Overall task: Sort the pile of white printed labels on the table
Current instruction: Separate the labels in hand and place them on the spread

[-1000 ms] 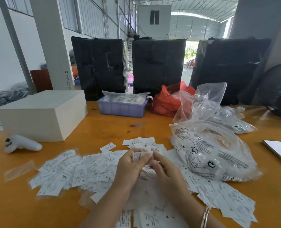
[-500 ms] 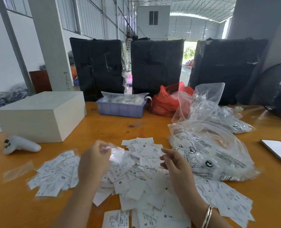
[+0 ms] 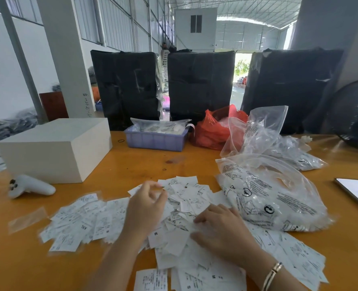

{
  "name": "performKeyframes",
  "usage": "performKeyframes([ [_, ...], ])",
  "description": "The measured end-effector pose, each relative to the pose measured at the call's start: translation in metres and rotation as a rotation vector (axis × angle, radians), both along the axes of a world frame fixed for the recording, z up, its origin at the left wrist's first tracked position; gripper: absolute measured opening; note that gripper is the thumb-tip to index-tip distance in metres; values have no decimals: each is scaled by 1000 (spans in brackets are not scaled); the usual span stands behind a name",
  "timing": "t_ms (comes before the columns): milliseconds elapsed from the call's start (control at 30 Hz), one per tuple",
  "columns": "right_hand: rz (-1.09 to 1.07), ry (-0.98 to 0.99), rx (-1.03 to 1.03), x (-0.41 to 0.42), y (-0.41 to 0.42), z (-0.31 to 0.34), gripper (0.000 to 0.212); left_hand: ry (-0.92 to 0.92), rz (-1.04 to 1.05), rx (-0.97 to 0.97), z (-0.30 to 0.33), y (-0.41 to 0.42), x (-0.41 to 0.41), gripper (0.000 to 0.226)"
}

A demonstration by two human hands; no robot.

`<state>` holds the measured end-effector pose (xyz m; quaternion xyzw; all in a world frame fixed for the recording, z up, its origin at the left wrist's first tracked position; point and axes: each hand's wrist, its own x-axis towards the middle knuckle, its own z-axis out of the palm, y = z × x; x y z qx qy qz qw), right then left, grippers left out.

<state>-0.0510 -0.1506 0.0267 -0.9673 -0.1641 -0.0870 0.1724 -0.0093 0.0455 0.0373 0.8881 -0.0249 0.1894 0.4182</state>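
Observation:
A loose pile of white printed labels [image 3: 187,198] covers the near middle of the orange table [image 3: 132,164]. Some show size letters such as M and XXL. A flatter group of labels in clear sleeves [image 3: 79,223] lies to the left, and more labels [image 3: 291,255] spread to the right. My left hand [image 3: 146,206] hovers over the pile's left part, blurred, with loosely curled fingers and nothing visible in them. My right hand [image 3: 222,229], with a bracelet on its wrist, rests palm down on the labels, fingers pointing left.
A white box [image 3: 54,148] and a white controller [image 3: 30,186] are at the left. A purple tray [image 3: 155,139] and a red bag [image 3: 213,131] stand behind the pile. Printed clear bags [image 3: 274,198] are at the right, with a phone [image 3: 356,192] beyond. An empty clear sleeve [image 3: 27,219] lies near left.
Both hands first pinched one label above the pile. My left hand carried a clear sleeve leftward and has come back without it. My right hand has dropped flat onto the labels.

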Motion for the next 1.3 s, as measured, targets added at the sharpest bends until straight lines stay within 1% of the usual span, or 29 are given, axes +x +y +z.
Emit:
performKeyframes([
  [33, 15, 19, -86, -2, 0, 1, 67, 18, -74, -51, -2, -5, -2, 5],
  [67, 30, 20, -137, -3, 0, 1, 76, 28, -142, -111, -4, -9, -3, 5],
  [100, 41, 12, -164, -4, 0, 1, 79, 37, -197, -162, -7, -11, -3, 10],
  [133, 52, -4, -177, -4, 0, 0, 76, 49, -239, -203, -9, -13, -3, 15],
  [200, 62, -34, -167, -3, -3, 2, 59, 91, -290, -272, -13, -16, -3, 24],
  [267, 48, -47, -84, -2, -7, 5, 35, 157, -328, -393, -14, -18, -2, 41],
  [300, 27, -46, -48, -1, -7, 6, 25, 186, -349, -460, -15, -19, -1, 47],
  [333, -1, -45, -8, 0, -7, 6, 19, 210, -362, -511, -15, -20, 0, 49],
  [367, -38, -39, 71, 2, -7, 4, 17, 228, -357, -527, -15, -21, 1, 45],
  [400, -85, -32, 210, 4, -5, 2, 16, 236, -336, -507, -15, -21, 2, 40],
  [433, -136, -22, 392, 6, -4, -1, 17, 231, -310, -455, -15, -21, 2, 36],
  [500, -255, 6, 757, 9, -5, -2, 20, 207, -291, -374, -18, -22, 1, 36],
  [567, -328, 83, 1032, 13, -8, -2, 19, 179, -322, -364, -19, -25, -2, 35],
  [633, -320, 152, 1216, 16, -11, -2, 15, 128, -344, -356, -20, -28, -4, 37],
  [700, -293, 178, 1298, 18, -12, -3, 7, 72, -360, -354, -20, -31, -6, 40],
  [767, -267, 154, 1332, 18, -12, -4, 7, 46, -381, -391, -20, -33, -7, 40],
  [833, -239, 89, 1328, 17, -10, -3, 16, 46, -382, -434, -20, -34, -7, 41],
  [967, -165, -5, 1211, 12, -4, -3, 32, 49, -382, -558, -19, -37, -7, 41],
  [1033, -56, 26, 1162, 8, 0, -4, 23, 48, -379, -613, -18, -37, -8, 40],
  [1067, -4, 48, 1107, 6, 2, -4, 17, 50, -376, -645, -17, -37, -8, 40],
  [1100, 24, 56, 1035, 5, 4, -4, 16, 57, -372, -684, -16, -37, -8, 38],
  [1167, 7, 50, 891, 5, 9, -3, 7, 82, -355, -744, -16, -36, -8, 33],
  [1200, -6, 46, 860, 7, 10, -3, 10, 99, -347, -753, -16, -36, -9, 30],
  [1233, -14, 45, 873, 8, 11, -4, 14, 120, -343, -751, -16, -37, -10, 27],
  [1300, -14, 68, 982, 9, 8, -4, 15, 196, -362, -749, -15, -36, -11, 21],
])
